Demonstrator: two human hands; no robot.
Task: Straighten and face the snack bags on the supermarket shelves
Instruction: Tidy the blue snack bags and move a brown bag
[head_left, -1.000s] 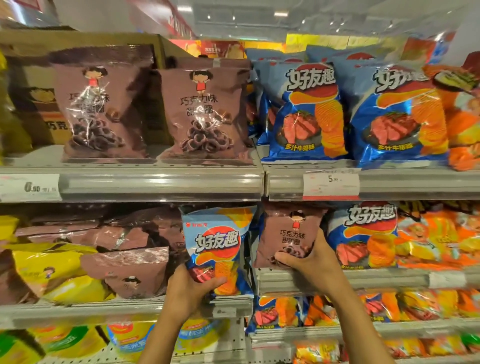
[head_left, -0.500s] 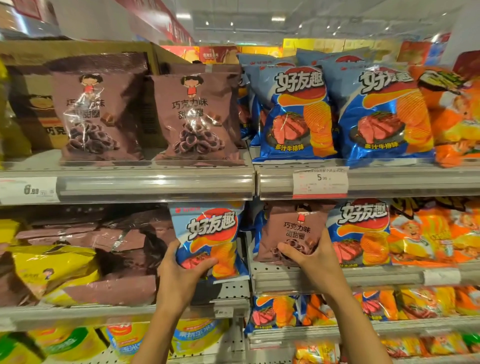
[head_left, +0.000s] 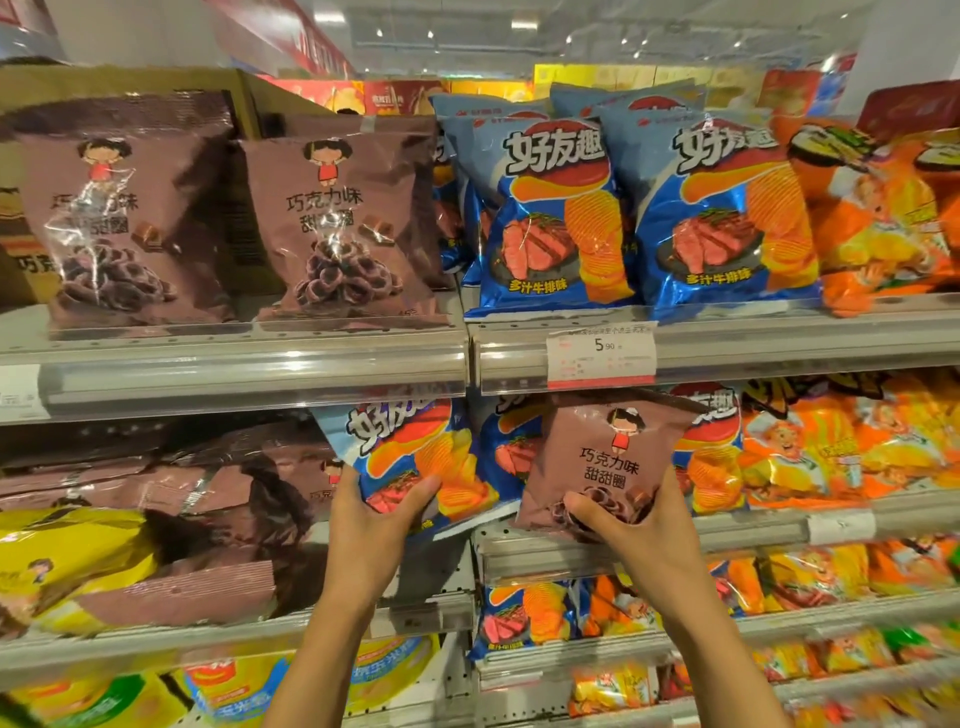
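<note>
**A:** What step is under way?

**B:** Both hands hold bags in front of the second shelf down. The left hand (head_left: 374, 519) has its grip closed round the lower edge of a tilted blue foil crisp bag (head_left: 415, 462). The right hand (head_left: 631, 525) pinches the bottom of a brown chocolate-ring snack bag (head_left: 602, 457), upright, facing out, ahead of more blue bags. Each looks to be in the other's section, so this seems a swap.

**A:** What does the next move need?

**B:** Probably crossing them over: brown goes left to the slumped brown bags (head_left: 208, 483), blue goes right, stood upright.

**A:** And the setting?

**B:** Grey metal supermarket shelves (head_left: 249, 364) with a white price label (head_left: 601, 353), under bright ceiling lights. The top shelf's bags stand neatly.
</note>
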